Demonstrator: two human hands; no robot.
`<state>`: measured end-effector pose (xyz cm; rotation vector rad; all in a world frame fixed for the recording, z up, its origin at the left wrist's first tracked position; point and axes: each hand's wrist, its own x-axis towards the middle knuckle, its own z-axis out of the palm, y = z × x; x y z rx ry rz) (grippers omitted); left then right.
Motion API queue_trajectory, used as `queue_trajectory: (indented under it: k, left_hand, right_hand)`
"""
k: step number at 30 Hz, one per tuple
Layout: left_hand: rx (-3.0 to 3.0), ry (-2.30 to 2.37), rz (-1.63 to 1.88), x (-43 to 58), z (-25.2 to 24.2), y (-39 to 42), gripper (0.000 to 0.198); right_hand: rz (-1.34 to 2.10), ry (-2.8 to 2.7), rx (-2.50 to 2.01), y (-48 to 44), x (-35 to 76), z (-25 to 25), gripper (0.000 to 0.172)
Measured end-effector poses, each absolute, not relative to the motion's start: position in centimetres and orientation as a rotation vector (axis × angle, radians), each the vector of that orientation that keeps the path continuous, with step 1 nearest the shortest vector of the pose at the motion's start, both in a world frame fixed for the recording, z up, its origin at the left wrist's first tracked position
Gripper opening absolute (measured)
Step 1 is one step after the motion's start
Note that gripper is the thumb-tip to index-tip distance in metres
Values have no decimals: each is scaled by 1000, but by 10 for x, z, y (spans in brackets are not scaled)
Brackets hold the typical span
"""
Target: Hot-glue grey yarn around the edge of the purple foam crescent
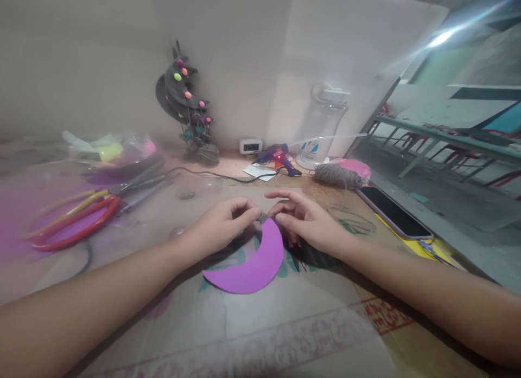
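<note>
A purple crescent-shaped foam piece (254, 261) lies on the cardboard-covered table (285, 324) in front of me. My left hand (222, 226) is closed in a pinch at the crescent's upper tip. My right hand (305, 218) meets it there, thumb and fingers pinched on the same tip, index finger stretched out above. Something small and grey shows between the fingertips; I cannot make out what it is.
Red-handled scissors (77, 223) lie at the left beside purple sheets. A blue glue gun (280, 158), a small clock (251, 146), a water jug (323, 126), grey yarn (337, 174) and a dark phone (393, 210) stand at the back and right. A black crescent ornament with coloured pompoms (183, 104) stands against the wall.
</note>
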<state>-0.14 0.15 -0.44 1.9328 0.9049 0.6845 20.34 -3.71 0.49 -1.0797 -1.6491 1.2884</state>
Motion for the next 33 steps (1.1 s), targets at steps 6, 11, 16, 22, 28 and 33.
queue_trajectory:
  k: [6,11,16,22,28,33]
  left_hand:
    - [1895,914,671,-2,-6,1,39]
    - [1876,915,656,-1,-6,0,39]
    - [1895,917,664,-2,-6,0,37]
    - [1923,899,662,-2,-6,1,37]
    - [1937,887,664,-2,-7,2,37]
    - [1952,838,641,-2,-9,2,39]
  right_hand:
    - [1356,-1632,-1080,-32,208,4,34]
    - [1401,-1576,-1150,-31,207,4,33]
    - [1489,-1508,-1080,-30,207,1,28]
    - [1302,-1618,-1120,-29,209,2,28]
    - [1200,-1680,-1246,-29,208,3,22]
    - [1163,-1684,-1295,-31,206,5,22]
